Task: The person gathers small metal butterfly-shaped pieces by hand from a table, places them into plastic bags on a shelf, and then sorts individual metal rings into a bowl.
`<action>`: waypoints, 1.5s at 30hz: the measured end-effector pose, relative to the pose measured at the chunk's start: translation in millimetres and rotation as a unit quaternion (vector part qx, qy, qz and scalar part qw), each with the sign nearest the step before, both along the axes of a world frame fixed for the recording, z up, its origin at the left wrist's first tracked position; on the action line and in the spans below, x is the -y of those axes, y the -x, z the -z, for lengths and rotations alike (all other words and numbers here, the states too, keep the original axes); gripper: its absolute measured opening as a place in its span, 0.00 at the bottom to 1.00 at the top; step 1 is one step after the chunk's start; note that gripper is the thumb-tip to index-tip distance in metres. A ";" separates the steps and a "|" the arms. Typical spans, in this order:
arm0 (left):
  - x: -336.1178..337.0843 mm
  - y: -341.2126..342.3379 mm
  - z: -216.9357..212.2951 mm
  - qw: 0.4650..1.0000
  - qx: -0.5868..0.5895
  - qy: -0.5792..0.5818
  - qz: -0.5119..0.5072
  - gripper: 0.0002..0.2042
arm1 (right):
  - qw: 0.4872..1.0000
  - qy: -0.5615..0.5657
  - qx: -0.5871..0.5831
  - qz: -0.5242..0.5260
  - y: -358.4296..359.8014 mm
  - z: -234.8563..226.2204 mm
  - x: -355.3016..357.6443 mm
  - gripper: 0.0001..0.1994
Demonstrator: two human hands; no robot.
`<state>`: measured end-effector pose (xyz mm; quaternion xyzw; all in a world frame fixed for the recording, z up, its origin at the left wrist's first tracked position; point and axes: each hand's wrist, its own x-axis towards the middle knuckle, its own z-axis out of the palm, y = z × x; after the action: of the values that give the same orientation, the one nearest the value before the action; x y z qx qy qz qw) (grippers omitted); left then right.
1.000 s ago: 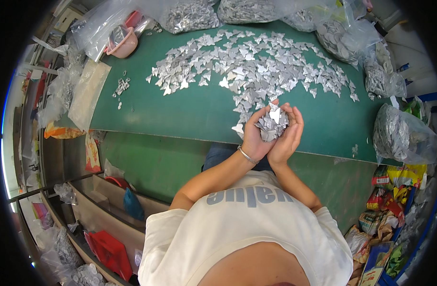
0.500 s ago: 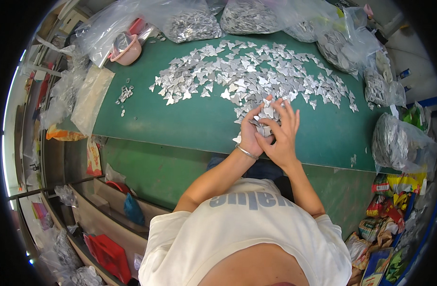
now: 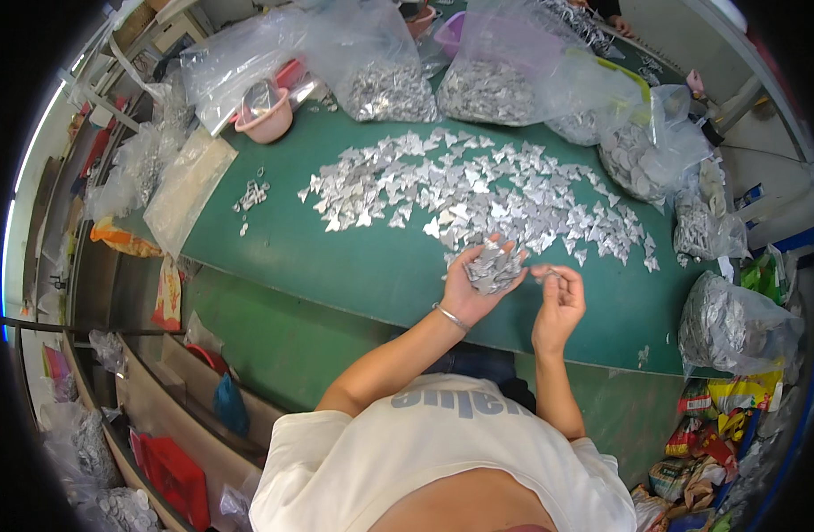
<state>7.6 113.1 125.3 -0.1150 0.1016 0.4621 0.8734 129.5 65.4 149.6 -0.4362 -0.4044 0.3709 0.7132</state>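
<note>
Left hand [image 3: 469, 293]: cupped palm up, fingers curved around a handful of silver pieces [image 3: 493, 269], above the near edge of the worktop [image 3: 336, 266].
Right hand [image 3: 559, 309]: just right of the handful, fingers curled, pinching a partly hidden grey piece [image 3: 550, 276].
Loose pile [image 3: 504, 191]: spread flat beyond both hands.
Pink bowl [image 3: 267, 127]: far left.
Clear bag [image 3: 731, 324]: filled, near right.
</note>
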 end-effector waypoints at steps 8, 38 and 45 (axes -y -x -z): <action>-124.2 -33.3 -117.3 0.997 0.008 -0.074 -0.016 0.13 | 0.994 0.089 0.019 0.068 -29.8 48.3 18.1 0.04; -205.5 0.2 -162.1 0.987 -0.113 -0.034 -0.108 0.16 | 0.710 -0.014 0.667 0.226 -60.0 -133.2 -249.9 0.16; -191.5 11.2 -193.0 0.991 -0.079 -0.071 -0.083 0.17 | 0.630 -0.076 0.771 0.060 -8.1 -107.9 -242.5 0.06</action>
<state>-3.6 304.7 318.4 -0.0243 0.1271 0.5465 0.8274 137.5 308.0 257.4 -0.5302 -0.8065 -0.1764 0.1930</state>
